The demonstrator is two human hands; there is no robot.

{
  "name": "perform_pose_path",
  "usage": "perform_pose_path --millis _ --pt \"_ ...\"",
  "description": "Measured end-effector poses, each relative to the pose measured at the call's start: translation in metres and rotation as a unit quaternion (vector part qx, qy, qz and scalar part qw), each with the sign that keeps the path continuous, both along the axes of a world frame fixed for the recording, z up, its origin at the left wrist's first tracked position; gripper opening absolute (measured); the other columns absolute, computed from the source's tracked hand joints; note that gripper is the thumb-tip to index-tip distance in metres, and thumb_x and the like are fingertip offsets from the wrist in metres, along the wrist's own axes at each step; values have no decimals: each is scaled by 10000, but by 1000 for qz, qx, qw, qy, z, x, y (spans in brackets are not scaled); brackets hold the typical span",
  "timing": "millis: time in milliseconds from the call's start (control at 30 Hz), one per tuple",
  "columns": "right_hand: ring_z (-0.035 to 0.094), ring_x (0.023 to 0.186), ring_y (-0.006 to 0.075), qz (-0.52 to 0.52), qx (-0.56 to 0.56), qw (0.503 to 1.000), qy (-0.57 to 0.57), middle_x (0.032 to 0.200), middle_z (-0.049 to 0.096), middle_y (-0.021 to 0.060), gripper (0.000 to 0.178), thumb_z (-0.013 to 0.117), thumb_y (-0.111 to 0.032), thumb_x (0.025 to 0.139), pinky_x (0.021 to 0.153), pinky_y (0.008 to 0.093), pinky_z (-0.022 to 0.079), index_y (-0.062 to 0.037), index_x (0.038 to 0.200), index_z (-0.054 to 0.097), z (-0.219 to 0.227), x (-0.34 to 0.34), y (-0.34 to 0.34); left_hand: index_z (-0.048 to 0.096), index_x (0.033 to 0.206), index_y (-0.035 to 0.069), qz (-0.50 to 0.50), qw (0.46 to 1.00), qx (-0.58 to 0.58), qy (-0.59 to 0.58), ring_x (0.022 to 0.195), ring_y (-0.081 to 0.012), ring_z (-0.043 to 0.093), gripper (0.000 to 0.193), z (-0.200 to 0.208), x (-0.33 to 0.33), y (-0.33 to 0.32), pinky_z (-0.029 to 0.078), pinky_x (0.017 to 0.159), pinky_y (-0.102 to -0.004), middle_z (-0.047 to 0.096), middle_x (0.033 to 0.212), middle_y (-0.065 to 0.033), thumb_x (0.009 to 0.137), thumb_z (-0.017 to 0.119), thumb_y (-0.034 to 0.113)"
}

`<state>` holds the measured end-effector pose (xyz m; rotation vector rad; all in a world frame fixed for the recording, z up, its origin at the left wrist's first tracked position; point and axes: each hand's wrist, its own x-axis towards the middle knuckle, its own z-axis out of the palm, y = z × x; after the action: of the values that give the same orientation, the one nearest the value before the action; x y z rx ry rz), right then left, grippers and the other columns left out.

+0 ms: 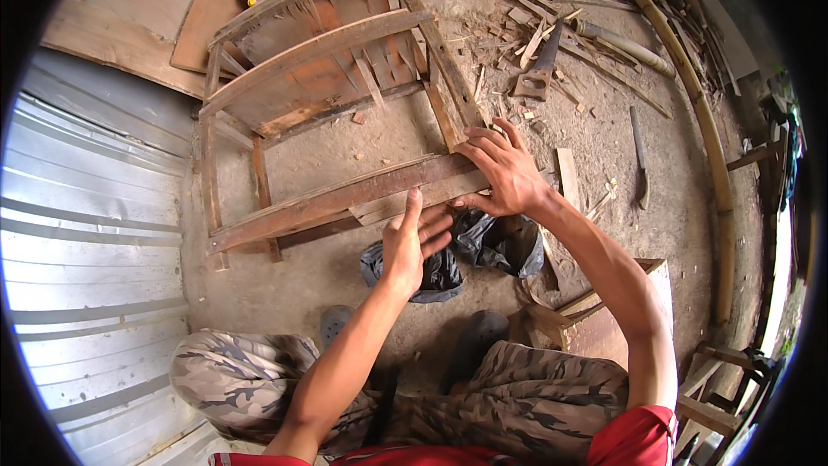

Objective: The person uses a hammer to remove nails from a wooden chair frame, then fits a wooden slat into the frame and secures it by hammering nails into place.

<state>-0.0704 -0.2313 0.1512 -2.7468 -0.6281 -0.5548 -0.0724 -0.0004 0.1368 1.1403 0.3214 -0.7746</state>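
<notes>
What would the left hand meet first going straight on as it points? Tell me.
Likely the pale board along the near rail; the left hand overlaps it in view, though the depth between them is unclear.

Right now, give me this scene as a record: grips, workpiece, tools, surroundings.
Right grip: fingers over the right end of the near rail, thumb lower
Left grip: open, near the pale wood strip; contact unclear
Workpiece: wooden furniture frame, standing on the ground
Tools: handsaw beyond the right grip; long knife farther right
By the feet: black plastic bags
Left side: corrugated metal sheet
Right side: wooden box, bamboo pole
</notes>
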Motion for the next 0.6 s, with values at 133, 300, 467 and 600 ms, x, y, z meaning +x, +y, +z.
perform_pose_path --millis 133,300,467,600 --pt "531 1260 309 5 9 1000 -6 1209 624 154 787 718 -621 783 1145 582 270 -23 1276 579 -5 -1 -3 606 1239 29 -245 932 191 -186 870 -176 678 635 17 -20 7 559 747 -333 698 1052 -95 930 627 583" --pt "542 1238 320 14 19 1000 -18 1197 626 154 786 708 -624 791 1143 582 278 -22 1278 575 -6 1 -2 541 1316 64 -167 495 425 -739 1143 -287 563 708 27 19 15 428 982 -510 617 1193 -142 837 738 546" --pt "549 1223 326 17 36 999 -32 1186 624 157 776 706 -618 796 1137 584 288 -26 1280 574 -9 3 -2 496 1325 -10 -223 395 506 -734 1236 -341 535 968 42 71 17 411 1035 -523 565 1315 -209 720 750 701" --pt "544 1235 319 8 46 999 -27 1194 620 162 781 713 -617 785 1135 591 286 -29 1280 574 -10 1 -3 499 1318 -20 -338 480 522 -618 1144 -380 604 1022 41 78 12 452 978 -530 618 1231 -242 685 732 748"
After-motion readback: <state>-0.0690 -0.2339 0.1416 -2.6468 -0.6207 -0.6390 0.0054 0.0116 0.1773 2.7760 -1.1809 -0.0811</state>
